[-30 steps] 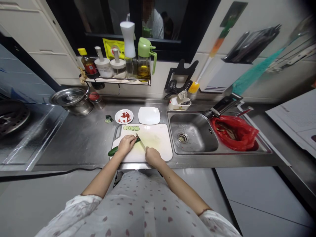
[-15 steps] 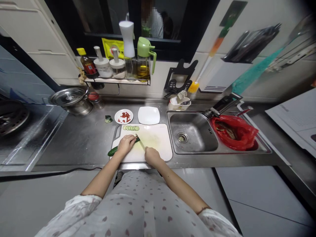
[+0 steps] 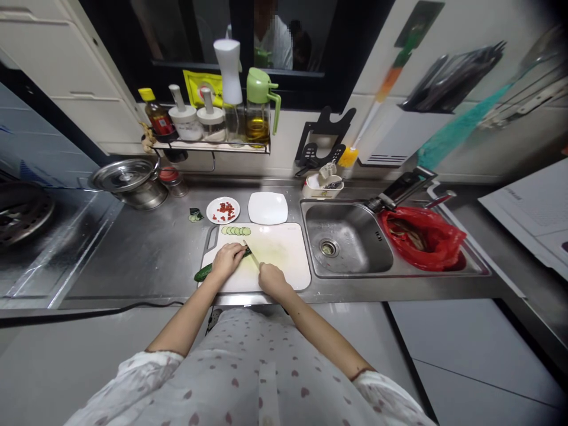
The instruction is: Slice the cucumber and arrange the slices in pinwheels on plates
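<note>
A dark green cucumber (image 3: 203, 272) lies slantwise on the white cutting board (image 3: 288, 260), its middle covered by my left hand (image 3: 227, 261). The fingers of that hand are closed over it, close to its cut end. My right hand (image 3: 274, 280) is wrapped around the handle of a kitchen knife (image 3: 254, 255), whose blade rests at the cucumber's right end. The handle itself is hidden in my fist. Several pale cucumber slices (image 3: 236, 231) lie overlapping in a row along the board's far edge.
Behind the board stand a plate of chopped red pieces (image 3: 212, 215) and a white square plate (image 3: 267, 208). Cucumber scraps (image 3: 195, 215) lie to their left. On the right is a steel sink (image 3: 350, 236) with a red plastic bag (image 3: 426, 251). A lidded pot (image 3: 142, 195) stands back left.
My right hand has shifted very slightly left with the knife. My left hand stays on the cucumber, and the slices look the same.
</note>
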Motion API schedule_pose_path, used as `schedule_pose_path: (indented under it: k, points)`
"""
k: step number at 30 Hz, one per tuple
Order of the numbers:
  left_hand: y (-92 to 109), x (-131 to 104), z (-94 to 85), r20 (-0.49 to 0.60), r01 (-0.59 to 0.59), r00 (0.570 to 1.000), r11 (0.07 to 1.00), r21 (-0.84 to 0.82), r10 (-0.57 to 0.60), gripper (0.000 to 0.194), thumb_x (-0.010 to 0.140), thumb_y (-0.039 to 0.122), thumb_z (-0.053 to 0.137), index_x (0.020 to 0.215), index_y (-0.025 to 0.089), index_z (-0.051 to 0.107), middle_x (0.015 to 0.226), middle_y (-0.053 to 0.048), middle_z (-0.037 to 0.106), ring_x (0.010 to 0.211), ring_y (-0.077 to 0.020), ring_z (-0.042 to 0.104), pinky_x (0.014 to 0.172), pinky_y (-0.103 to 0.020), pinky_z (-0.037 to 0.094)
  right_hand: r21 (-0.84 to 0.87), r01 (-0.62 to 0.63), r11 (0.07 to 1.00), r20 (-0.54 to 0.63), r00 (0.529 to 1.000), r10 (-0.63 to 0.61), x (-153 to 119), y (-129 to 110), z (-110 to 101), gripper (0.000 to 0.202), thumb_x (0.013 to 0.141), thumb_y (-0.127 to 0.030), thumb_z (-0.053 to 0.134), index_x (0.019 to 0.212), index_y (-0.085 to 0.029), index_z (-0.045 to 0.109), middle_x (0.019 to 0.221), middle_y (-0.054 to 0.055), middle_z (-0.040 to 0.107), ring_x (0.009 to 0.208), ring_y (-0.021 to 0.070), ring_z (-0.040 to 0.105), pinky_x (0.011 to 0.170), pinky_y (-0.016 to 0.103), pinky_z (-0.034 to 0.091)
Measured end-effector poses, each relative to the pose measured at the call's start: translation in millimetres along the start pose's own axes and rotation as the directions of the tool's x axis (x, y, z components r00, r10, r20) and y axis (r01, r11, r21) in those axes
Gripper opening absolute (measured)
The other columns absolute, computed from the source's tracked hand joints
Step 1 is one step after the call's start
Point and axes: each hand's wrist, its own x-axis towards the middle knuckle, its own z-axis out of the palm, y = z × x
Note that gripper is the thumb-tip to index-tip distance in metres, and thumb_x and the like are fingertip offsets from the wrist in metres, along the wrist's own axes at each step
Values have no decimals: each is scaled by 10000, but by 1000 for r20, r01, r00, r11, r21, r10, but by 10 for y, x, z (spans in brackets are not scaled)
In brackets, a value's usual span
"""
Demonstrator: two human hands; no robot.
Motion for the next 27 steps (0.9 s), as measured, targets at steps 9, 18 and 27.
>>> schedule_pose_path:
  k: [9, 18, 27]
  points:
    - [-14, -2, 12, -5, 4, 1000, 1000, 7, -4, 231, 937, 296, 506, 1003, 230, 717, 1009, -50, 711, 925, -197, 613, 858, -333, 474, 3, -8, 1000, 2, 1000, 8, 4, 3, 23, 335, 855, -55, 431, 1142, -123, 590, 1069, 161, 688, 1037, 242, 649, 790, 299, 475]
    - [-32, -2, 31, -17, 1, 1000, 1000, 7, 0, 231, 938, 303, 505, 997, 229, 716, 1011, -47, 712, 919, -195, 616, 851, -327, 476, -13, -6, 1000, 16, 1000, 6, 11, -1, 13, 332, 867, -56, 415, 1150, -120, 577, 1081, 158, 683, 1050, 230, 643, 808, 284, 468]
    - [-50, -8, 44, -9, 12, 1000, 1000, 4, -12, 242, 937, 309, 500, 1009, 229, 716, 1012, -48, 712, 943, -201, 612, 878, -337, 473, -12, 2, 1000, -2, 1000, -2, 43, 23, 77, 321, 866, -51, 411, 1137, -113, 572, 1061, 167, 685, 1036, 245, 651, 793, 302, 476]
